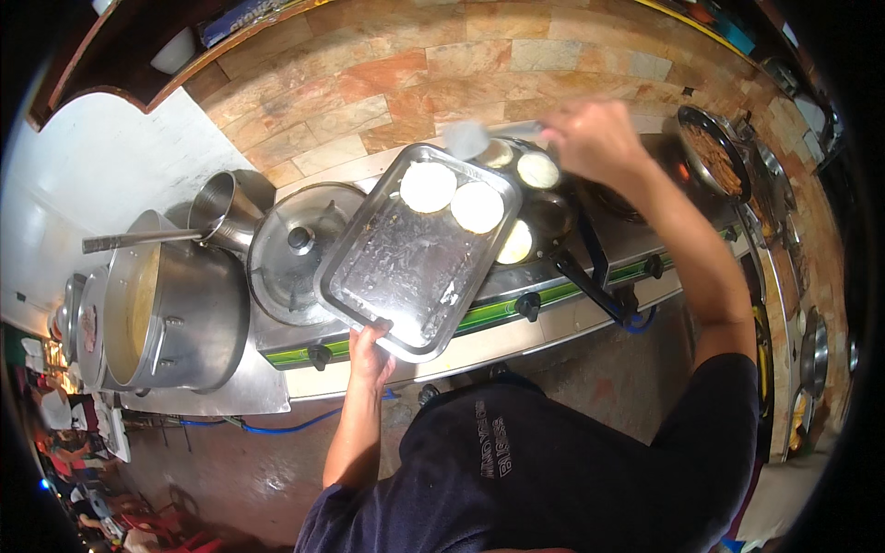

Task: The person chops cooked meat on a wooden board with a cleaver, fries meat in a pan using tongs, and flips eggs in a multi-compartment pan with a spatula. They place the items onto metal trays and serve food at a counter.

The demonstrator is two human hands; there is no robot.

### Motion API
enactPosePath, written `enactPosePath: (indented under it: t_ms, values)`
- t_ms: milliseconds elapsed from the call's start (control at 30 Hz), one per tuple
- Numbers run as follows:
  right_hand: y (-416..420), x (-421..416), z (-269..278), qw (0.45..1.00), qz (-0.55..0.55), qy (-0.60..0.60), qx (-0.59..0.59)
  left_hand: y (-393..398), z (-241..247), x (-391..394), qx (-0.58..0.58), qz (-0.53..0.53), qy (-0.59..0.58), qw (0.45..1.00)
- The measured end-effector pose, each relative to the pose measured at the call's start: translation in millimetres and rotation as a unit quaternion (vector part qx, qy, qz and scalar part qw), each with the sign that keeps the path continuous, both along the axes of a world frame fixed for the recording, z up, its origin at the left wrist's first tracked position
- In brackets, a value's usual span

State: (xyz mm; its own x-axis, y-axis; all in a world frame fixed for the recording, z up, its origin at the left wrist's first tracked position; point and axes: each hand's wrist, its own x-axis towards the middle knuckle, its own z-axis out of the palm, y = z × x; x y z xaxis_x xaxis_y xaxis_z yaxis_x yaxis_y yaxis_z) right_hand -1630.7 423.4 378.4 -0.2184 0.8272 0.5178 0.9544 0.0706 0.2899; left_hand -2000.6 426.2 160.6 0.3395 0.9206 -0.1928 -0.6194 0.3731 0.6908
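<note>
My left hand point(372, 354) grips the near edge of a rectangular metal tray point(394, 276), held tilted over the stove. Two round pale flatbreads or patties point(429, 187) lie at the tray's far end, and white smears mark its bare metal. My right hand point(596, 142) is raised over the stove, blurred, its fingers closed around the handle of a spatula point(467, 139). The spatula's blade is above the tray's far right corner. Beyond the tray's right side, a dark pan point(551, 213) with a black handle holds several more pale rounds point(538, 170); the tray hides part of it.
To the left stand a glass lid with a black knob point(301, 239), a tall metal pitcher point(220, 207) and a large stockpot point(200, 318) of yellowish liquid. A pan of brown food point(715, 155) sits at the far right. Stove knobs point(527, 307) line the front edge.
</note>
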Motion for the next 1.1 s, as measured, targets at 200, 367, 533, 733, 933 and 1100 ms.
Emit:
enactPosePath:
  t_ms: [200,367,533,733,933,1100]
  values:
    - [-38.8,84.5,9.6,0.969,-0.234,-0.008,-0.077,-5.5,-6.1,-16.3,-0.011,0.034,0.014,0.999]
    - [-54.4,124.9,-54.2,0.988,-0.155,-0.008,0.023,-1.6,-17.9,-45.5,-0.024,0.09,0.01,0.996]
    - [-36.5,135.0,-86.9,0.992,-0.109,-0.033,0.054,5.6,-16.0,-55.4,-0.002,0.104,0.011,0.994]
    - [-2.6,126.6,-101.8,0.993,-0.111,0.04,0.03,0.6,21.1,-37.7,-0.01,0.132,-0.007,0.991]
    - [-0.9,135.6,-89.1,0.984,-0.114,0.134,0.017,-7.0,1.9,-53.9,0.012,0.139,0.024,0.99]
    - [-0.2,148.6,-81.1,0.992,-0.119,0.05,-0.007,-9.9,9.3,-54.6,-0.022,0.157,0.006,0.987]
